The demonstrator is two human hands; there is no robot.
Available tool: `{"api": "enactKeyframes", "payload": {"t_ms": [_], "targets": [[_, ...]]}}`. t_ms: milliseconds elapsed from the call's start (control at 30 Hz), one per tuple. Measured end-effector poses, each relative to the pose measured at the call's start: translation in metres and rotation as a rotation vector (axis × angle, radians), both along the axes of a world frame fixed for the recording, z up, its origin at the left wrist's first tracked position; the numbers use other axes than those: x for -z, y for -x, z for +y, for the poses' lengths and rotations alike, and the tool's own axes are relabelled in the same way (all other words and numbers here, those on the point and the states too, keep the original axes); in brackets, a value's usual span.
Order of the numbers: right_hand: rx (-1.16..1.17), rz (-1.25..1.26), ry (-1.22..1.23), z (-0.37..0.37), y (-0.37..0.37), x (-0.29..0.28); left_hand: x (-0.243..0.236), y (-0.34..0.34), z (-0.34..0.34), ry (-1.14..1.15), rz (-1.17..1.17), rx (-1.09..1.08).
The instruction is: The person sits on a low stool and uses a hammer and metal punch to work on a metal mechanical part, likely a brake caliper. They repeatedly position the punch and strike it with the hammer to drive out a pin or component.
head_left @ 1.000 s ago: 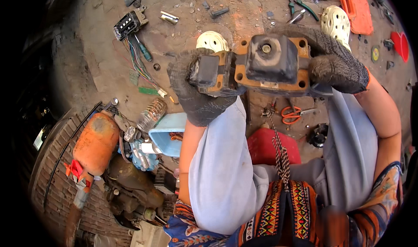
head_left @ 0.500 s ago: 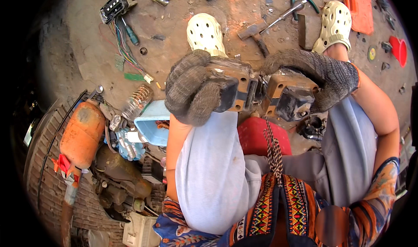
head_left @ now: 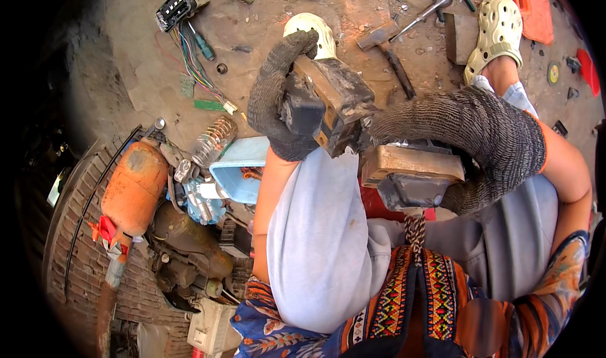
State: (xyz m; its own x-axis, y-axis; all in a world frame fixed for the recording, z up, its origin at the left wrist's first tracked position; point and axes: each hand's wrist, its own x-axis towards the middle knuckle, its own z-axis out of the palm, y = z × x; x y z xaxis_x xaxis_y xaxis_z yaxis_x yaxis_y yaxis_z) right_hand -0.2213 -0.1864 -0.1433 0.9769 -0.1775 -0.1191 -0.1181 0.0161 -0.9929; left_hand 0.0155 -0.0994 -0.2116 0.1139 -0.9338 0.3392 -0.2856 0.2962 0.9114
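- Clasping a block in each hand, the person wears dark knitted gloves on both.
- The left hand is curled around the left block, a tilted piece with a brown metal plate and a black housing; its fingers reach over the upper edge.
- The right hand is clamped on the right block, wrapping its right end from above and below, with the brown plate uppermost and the dark housing underneath.
- Between the two hands the blocks' inner ends come close; I cannot tell whether they are joined.
- Beyond the left hand sits a cream clog, partly hidden by it.
- Beyond the right hand lie a hammer and a shiny long-shafted tool on the ground.
- Below and left of the left hand stands a blue bin, near a metal coil spring.
- Farther left of that hand are an orange cylinder and a black module trailing coloured wires.
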Motion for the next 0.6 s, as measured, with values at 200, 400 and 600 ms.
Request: {"api": "enactKeyframes", "payload": {"t_ms": [200, 400, 600], "targets": [[0.076, -0.013, -0.014, 0.004, 0.000, 0.001, 0.009, 0.001, 0.008, -0.356, 0.182, 0.007], [0.143, -0.042, 0.002, 0.012, 0.010, 0.019, 0.015, 0.002, 0.017, -0.418, 0.080, 0.064], [0.280, -0.114, 0.025, 0.015, 0.015, 0.037, 0.014, 0.001, 0.012, -0.260, -0.069, 0.117]]}}
